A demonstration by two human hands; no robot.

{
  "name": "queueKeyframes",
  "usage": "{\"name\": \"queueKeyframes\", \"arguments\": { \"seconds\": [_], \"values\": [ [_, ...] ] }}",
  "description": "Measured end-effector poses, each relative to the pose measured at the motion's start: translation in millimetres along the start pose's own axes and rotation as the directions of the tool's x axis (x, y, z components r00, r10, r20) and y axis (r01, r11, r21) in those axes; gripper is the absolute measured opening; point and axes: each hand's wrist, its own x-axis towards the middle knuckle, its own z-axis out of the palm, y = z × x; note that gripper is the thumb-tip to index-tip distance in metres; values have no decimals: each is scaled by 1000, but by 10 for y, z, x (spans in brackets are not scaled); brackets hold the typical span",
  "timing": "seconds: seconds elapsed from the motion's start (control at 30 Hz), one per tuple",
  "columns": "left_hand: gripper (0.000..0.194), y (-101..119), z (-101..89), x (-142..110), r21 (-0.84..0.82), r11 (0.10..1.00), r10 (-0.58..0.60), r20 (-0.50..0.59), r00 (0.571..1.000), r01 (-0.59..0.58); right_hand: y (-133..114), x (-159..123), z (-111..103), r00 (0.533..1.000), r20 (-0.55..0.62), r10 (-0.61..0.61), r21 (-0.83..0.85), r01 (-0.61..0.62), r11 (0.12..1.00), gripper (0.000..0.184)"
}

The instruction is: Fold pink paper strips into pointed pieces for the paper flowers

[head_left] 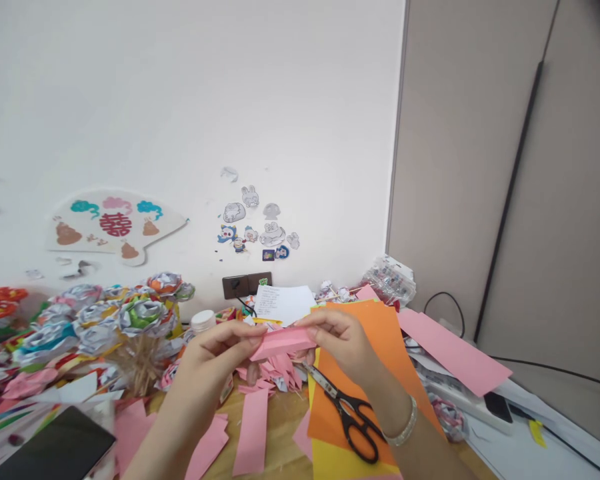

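Observation:
A folded strip of pink paper [284, 341] is stretched level between my two hands, above the table. My left hand [225, 350] pinches its left end between thumb and fingers. At the other end, my right hand [337, 337] grips it the same way; a bracelet circles that wrist. Below the strip lies a heap of pink paper pieces [280, 372]. Scissors with black handles [353, 420] rest on orange paper [375, 333], just under my right forearm. A flat pink strip [251, 430] lies on the wooden table [280, 447] between my arms.
Many crumpled-paper flowers [143, 317] crowd the left side, near a white-lidded jar [203, 321]. A dark tablet or phone [55, 443] sits at front left. On the right are a long pink sheet [455, 350], a power strip [480, 403] and black cables [555, 370]. A wall socket [247, 285] is behind.

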Motion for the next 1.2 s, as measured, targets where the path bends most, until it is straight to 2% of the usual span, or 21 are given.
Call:
{"name": "queueKeyframes", "arguments": {
  "seconds": [0.2,0.37,0.5,0.63,0.77,0.9,1.03,1.2],
  "values": [
    [6,23,-57,2,-8,998,-67,148,987,69,-21,-24,-8,998,18,-60,-100,62,993,14],
    [6,18,-87,13,53,998,-29,112,993,23,22,-21,-25,997,13,-75,-129,77,989,16],
    [9,50,-47,-11,95,995,-34,112,993,23,3,-24,-30,992,18,-126,-241,126,962,18],
    [12,94,19,-31,129,992,7,60,998,-14,-23,-31,-27,975,87,-204,-420,222,880,24],
    [16,122,50,-43,259,965,-57,71,996,37,-17,-32,-31,960,115,-256,-523,277,806,27],
    [19,120,58,-34,323,945,-66,54,996,45,-49,-34,-26,981,74,-179,-507,191,840,21],
    [18,85,71,-13,404,914,15,75,997,-44,-92,-28,-22,997,76,-31,-427,61,902,12],
    [18,52,84,-2,431,892,81,145,986,-137,-86,-5,-36,987,88,136,-403,-89,911,15]
  ]
}}
